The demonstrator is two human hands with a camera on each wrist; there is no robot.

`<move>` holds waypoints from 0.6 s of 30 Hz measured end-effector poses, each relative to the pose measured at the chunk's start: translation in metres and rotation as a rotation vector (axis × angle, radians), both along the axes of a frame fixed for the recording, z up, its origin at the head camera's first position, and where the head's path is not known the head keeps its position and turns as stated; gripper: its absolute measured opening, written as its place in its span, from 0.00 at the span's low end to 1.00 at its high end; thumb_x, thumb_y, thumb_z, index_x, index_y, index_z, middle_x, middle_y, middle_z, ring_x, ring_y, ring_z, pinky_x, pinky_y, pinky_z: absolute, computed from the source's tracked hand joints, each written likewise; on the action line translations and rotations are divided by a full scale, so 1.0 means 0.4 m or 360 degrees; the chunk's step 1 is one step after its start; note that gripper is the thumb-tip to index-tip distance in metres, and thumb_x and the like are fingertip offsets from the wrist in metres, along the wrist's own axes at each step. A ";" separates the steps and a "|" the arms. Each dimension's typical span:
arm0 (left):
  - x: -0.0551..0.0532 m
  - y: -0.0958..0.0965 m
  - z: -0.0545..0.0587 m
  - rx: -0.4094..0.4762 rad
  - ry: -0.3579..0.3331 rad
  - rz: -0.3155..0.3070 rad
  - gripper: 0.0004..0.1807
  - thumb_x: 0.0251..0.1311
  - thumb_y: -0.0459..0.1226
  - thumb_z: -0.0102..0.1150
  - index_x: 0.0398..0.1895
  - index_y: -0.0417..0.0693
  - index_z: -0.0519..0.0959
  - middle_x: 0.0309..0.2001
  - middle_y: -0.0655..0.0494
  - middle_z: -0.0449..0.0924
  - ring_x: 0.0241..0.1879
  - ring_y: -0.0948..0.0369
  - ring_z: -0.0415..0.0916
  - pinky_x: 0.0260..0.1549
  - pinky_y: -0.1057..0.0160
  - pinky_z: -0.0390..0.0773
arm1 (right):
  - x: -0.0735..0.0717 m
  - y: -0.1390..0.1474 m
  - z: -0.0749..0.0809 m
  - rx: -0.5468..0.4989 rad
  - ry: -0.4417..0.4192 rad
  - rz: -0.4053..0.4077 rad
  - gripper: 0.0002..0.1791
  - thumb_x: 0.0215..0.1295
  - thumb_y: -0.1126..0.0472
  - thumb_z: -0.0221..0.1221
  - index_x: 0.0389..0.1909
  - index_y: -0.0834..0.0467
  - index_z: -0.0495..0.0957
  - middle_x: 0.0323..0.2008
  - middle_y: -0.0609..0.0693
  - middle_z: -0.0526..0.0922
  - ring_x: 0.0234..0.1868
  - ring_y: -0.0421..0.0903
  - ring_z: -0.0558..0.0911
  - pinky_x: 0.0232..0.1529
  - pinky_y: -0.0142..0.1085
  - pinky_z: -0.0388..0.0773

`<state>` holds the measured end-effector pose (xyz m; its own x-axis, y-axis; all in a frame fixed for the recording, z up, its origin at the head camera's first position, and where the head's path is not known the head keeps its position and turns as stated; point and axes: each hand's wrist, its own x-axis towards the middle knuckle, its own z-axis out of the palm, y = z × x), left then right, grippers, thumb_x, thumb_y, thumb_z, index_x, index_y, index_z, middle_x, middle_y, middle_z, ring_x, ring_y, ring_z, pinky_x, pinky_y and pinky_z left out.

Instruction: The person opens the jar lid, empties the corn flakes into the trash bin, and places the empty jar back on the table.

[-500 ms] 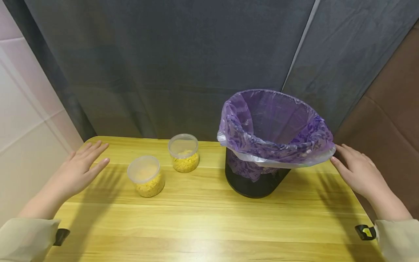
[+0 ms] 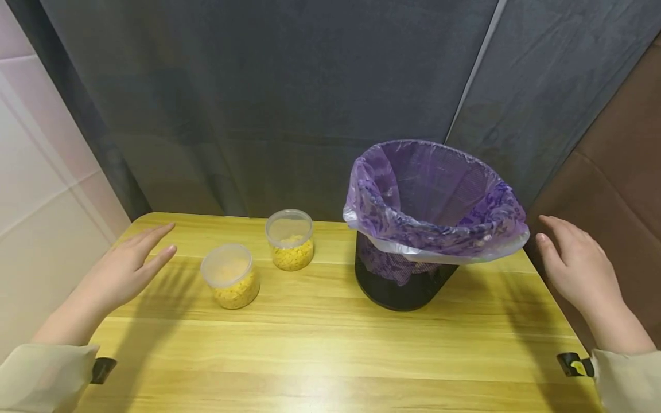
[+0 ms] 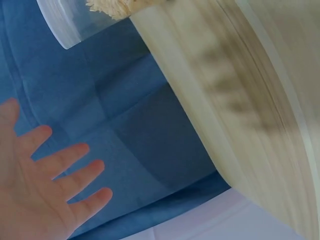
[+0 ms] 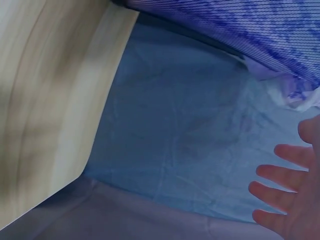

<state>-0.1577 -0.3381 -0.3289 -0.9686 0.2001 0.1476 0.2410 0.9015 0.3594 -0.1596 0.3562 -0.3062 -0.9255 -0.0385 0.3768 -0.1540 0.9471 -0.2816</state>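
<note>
My left hand hovers over the left side of the table, fingers straight and spread, holding nothing. Nearest to it is a clear round tub with yellow shreds inside. A second similar tub, also part-filled with yellow shreds, stands just behind and to the right. My right hand is held in the air beyond the table's right edge, fingers extended and empty. Between it and the tubs stands a black mesh wastebasket, lined with a purple plastic bag folded over its rim. The right hand is apart from the bag.
A wooden table carries the tubs and the wastebasket. Dark grey curtain hangs behind its back edge. A pale panel borders the left and a brown one the right.
My right hand has moved slightly right, away from the bag's edge. The left hand has shifted a little. Tubs and wastebasket stay where they were.
</note>
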 end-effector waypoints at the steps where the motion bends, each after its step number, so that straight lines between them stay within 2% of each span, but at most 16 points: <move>1: 0.000 0.001 0.001 0.0001 -0.0004 0.0003 0.33 0.73 0.51 0.40 0.76 0.50 0.49 0.66 0.28 0.56 0.63 0.30 0.52 0.54 0.30 0.52 | 0.002 -0.003 0.004 -0.0011 0.0031 0.0002 0.27 0.76 0.55 0.39 0.68 0.67 0.59 0.65 0.71 0.60 0.63 0.72 0.58 0.61 0.64 0.50; 9: 0.003 0.011 0.009 -0.0014 0.0005 0.0016 0.33 0.73 0.52 0.39 0.75 0.50 0.51 0.64 0.27 0.60 0.60 0.29 0.57 0.50 0.30 0.57 | 0.020 -0.033 0.030 -0.0069 0.0261 0.0034 0.23 0.75 0.58 0.42 0.64 0.66 0.66 0.62 0.67 0.66 0.62 0.69 0.63 0.64 0.59 0.51; 18: 0.014 0.040 0.015 -0.0033 0.0082 -0.0006 0.30 0.73 0.51 0.41 0.69 0.41 0.63 0.61 0.31 0.67 0.57 0.32 0.63 0.47 0.33 0.62 | 0.050 -0.084 0.050 -0.0095 0.0455 0.0121 0.22 0.74 0.57 0.46 0.62 0.64 0.69 0.61 0.65 0.69 0.62 0.66 0.65 0.65 0.56 0.53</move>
<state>-0.1523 -0.3221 -0.3228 -0.9590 0.2074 0.1930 0.2623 0.9075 0.3280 -0.1394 0.3225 -0.2864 -0.7767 -0.0733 0.6256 -0.3049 0.9128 -0.2716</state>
